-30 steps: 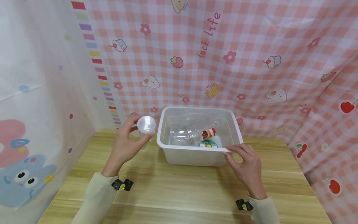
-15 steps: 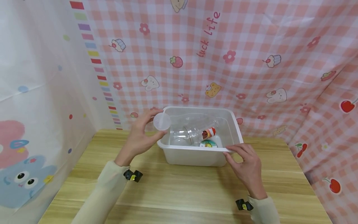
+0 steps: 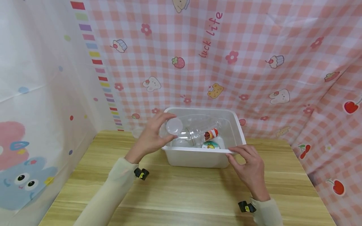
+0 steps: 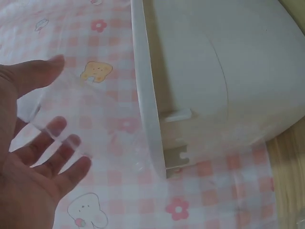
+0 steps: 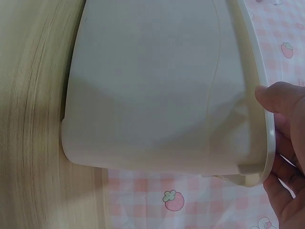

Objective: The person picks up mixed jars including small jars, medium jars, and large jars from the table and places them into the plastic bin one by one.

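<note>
My left hand [image 3: 169, 125] grips a clear plastic cup [image 3: 174, 126] on its side, just above the left rim of a white plastic bin [image 3: 198, 158]. In the left wrist view my fingers [image 4: 62, 162] show through the cup [image 4: 66, 107] beside the bin's rim [image 4: 147, 95]. My right hand [image 3: 233, 153] pinches the bin's front right rim, and its fingers [image 5: 282, 109] lie on that rim [image 5: 259, 81]. Inside the bin are clear plastic bottles [image 3: 188, 135], one with a red and white label [image 3: 211, 134], and a small round item with a green label [image 3: 210, 145].
The bin stands at the back of a wooden table [image 3: 181, 194], against a pink checked cloth wall [image 3: 226, 62]. A white patterned cloth [image 3: 34, 94] closes off the left side. A faint clear object [image 3: 137, 132] sits on the table left of the bin.
My left hand has carried the clear cup rightward, from left of the bin to above its left rim. My right hand has stayed on the front right rim.
</note>
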### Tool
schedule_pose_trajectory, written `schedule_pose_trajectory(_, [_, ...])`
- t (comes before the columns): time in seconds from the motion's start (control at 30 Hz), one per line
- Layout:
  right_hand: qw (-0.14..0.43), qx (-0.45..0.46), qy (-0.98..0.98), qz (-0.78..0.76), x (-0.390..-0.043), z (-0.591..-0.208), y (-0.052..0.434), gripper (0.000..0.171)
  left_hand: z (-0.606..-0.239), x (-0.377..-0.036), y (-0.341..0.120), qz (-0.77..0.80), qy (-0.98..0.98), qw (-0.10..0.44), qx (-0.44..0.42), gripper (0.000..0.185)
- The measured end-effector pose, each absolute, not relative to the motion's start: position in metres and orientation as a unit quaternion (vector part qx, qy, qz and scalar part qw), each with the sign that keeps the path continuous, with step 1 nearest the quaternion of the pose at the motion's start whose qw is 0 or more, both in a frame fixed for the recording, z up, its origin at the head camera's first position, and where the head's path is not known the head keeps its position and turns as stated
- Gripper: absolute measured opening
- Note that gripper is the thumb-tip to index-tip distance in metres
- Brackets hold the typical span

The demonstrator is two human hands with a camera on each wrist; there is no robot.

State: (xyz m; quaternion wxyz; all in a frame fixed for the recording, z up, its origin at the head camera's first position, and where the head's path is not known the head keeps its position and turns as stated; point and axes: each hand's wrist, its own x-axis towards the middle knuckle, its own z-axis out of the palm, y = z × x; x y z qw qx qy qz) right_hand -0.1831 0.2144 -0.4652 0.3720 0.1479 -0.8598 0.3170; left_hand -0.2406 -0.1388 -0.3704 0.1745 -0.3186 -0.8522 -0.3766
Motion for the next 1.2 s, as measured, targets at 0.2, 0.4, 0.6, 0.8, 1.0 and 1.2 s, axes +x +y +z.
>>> schedule_pose_trajectory(0.2, [0.373,0.148,-0.859,0.319,-0.183,-0.466,0.215,0.026,-0.371,-0.239,-0.138,-0.361,-0.877,0.116,-0.296,0.077])
schedule_pose_trajectory(0.4, [0.377,0.153,-0.853,0.325,-0.183,-0.465,0.214,0.028,-0.376,-0.238,-0.145,-0.379,-0.881,0.098,-0.265,0.079])
schedule_pose_trajectory(0.6, [0.375,0.152,-0.854,0.326,-0.182,-0.465,0.214,0.027,-0.382,-0.239,-0.155,-0.381,-0.885,0.120,-0.237,0.088])
schedule_pose_trajectory(0.8, [0.375,0.151,-0.855,0.325,-0.182,-0.465,0.214,0.027,-0.386,-0.241,-0.164,-0.380,-0.882,0.166,-0.225,0.098])
schedule_pose_trajectory(1.0, [0.370,0.145,-0.859,0.323,-0.182,-0.465,0.214,0.026,-0.390,-0.244,-0.173,-0.395,-0.872,0.198,-0.210,0.099])
schedule_pose_trajectory(1.2, [0.365,0.141,-0.861,0.324,-0.182,-0.465,0.214,0.026,-0.395,-0.246,-0.181,-0.392,-0.879,0.211,-0.170,0.101])
